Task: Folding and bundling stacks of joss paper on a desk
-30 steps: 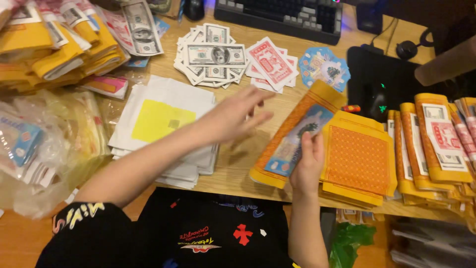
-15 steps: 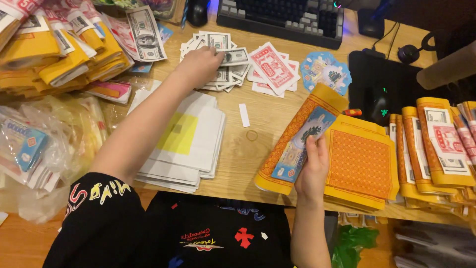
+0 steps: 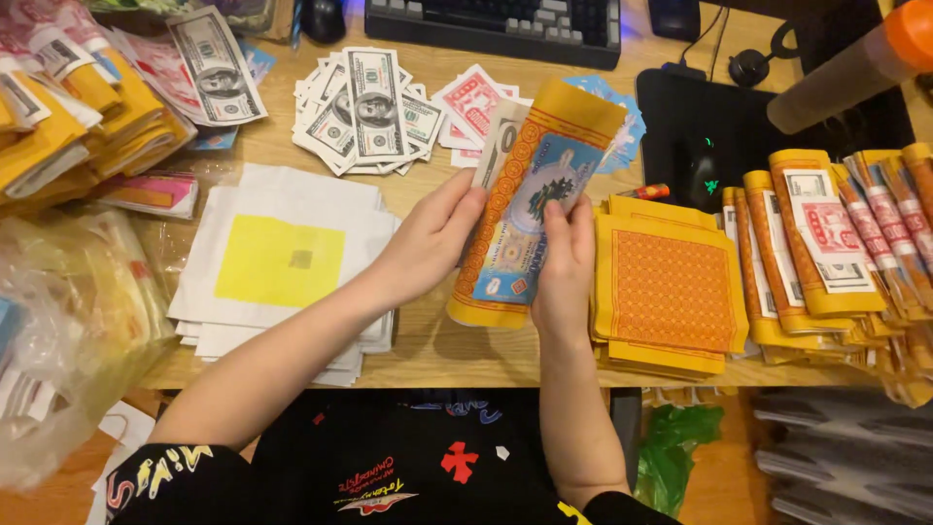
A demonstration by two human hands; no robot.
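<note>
Both hands hold one yellow-orange paper bundle [image 3: 530, 209] with a blue picture panel, lifted off the wooden desk [image 3: 437, 350]. My left hand [image 3: 428, 238] grips its left edge and presses a paper banknote [image 3: 498, 136] against that edge. My right hand [image 3: 564, 262] clasps the bundle's lower right side. Just right of it lies a stack of orange patterned sheets [image 3: 671, 292]. To the left sits a pile of white sheets with a yellow square [image 3: 282, 262]. Behind the bundle lies a spread of paper banknotes [image 3: 364, 107].
Red-printed paper notes [image 3: 471, 102] and blue ones [image 3: 622, 122] lie near a keyboard [image 3: 496, 24]. Rolled yellow bundles [image 3: 836, 243] line the right side by a black mouse pad [image 3: 700, 146]. Yellow packs [image 3: 68, 117] and a plastic bag [image 3: 68, 321] fill the left.
My left hand came back from the banknote pile with a note and joined the bundle. The bundle was raised off the orange stack and tipped more upright.
</note>
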